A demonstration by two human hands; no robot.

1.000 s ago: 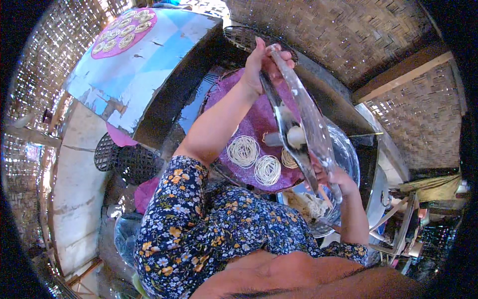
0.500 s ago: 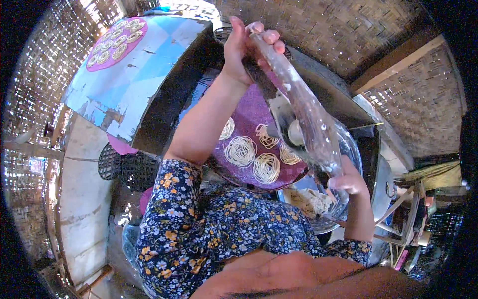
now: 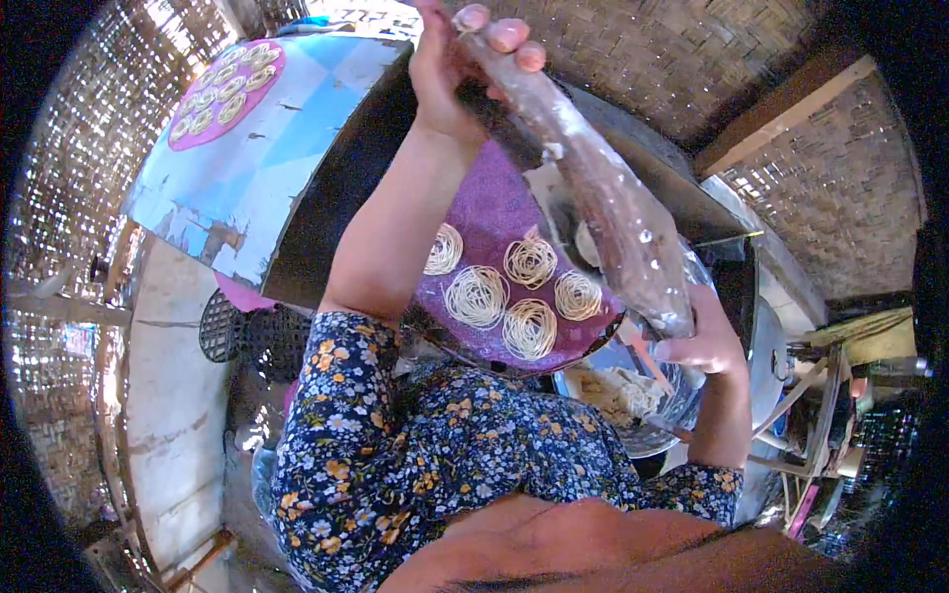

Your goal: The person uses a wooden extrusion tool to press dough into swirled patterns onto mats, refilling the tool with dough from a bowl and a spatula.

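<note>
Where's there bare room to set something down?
Bare: the blue-and-white tabletop right of the pink mat, and the purple cloth between the left forearm, wooden press and noodle nests. Crowded: the mat and the cloth's near side, both holding nests.

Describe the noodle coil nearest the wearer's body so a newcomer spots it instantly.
Find the purple mat mid-picture, above the floral dress. Five pale noodle coils show on it; look along its lower edge. The target coil is the lowest, closest to the dress.
</note>
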